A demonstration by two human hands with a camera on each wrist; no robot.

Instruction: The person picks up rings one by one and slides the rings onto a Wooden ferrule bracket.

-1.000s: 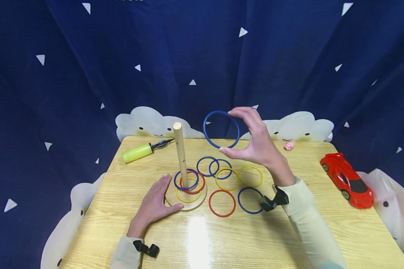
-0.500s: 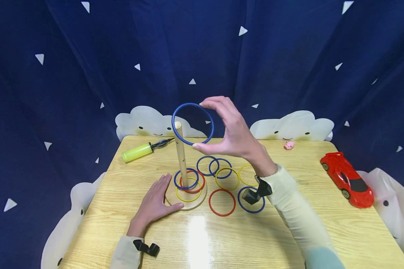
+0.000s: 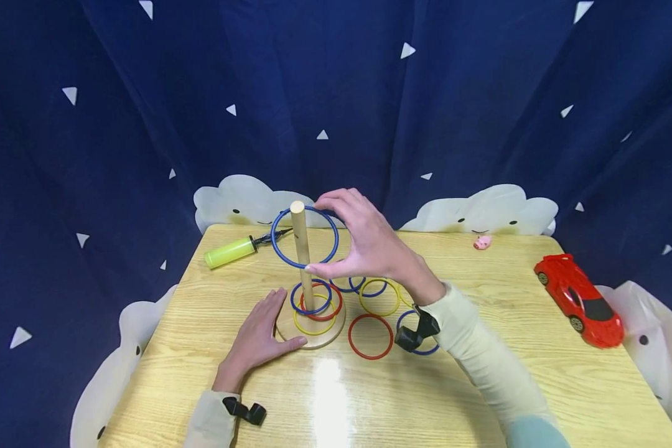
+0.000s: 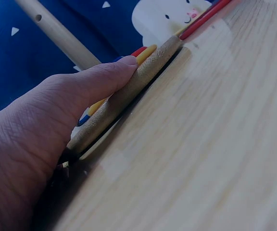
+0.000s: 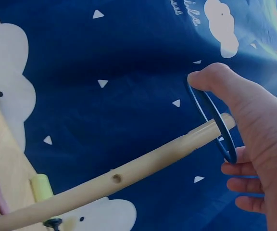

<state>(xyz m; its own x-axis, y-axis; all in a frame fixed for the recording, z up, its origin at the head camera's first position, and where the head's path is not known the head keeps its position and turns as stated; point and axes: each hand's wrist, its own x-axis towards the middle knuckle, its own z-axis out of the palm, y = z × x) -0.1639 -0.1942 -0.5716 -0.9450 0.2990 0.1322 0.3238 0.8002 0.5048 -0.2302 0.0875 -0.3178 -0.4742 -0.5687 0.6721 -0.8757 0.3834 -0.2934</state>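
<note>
The blue ring (image 3: pixel 305 236), pinched by the right hand (image 3: pixel 369 246), has been brought over the peg (image 3: pixel 300 249) top; the base (image 3: pixel 312 330) is steadied by the flat left hand (image 3: pixel 257 342).

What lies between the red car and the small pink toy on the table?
Nothing: in the head view, only bare wooden table lies between the red car and the small pink toy.
</note>
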